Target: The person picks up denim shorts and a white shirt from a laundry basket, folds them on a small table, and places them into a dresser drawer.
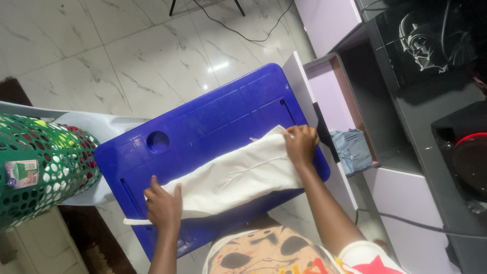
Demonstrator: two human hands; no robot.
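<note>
A white cloth garment lies folded lengthwise across a blue plastic lap table. My left hand presses flat on the cloth's near left end, fingers spread. My right hand grips the cloth's far right end at the table's right edge, fingers curled over the fabric. The cloth stretches between both hands.
A green perforated laundry basket with colourful clothes stands at the left on a grey chair. An open lilac drawer at the right holds folded denim. Dark cabinet and black speaker sit far right. A cable runs over the white marble floor.
</note>
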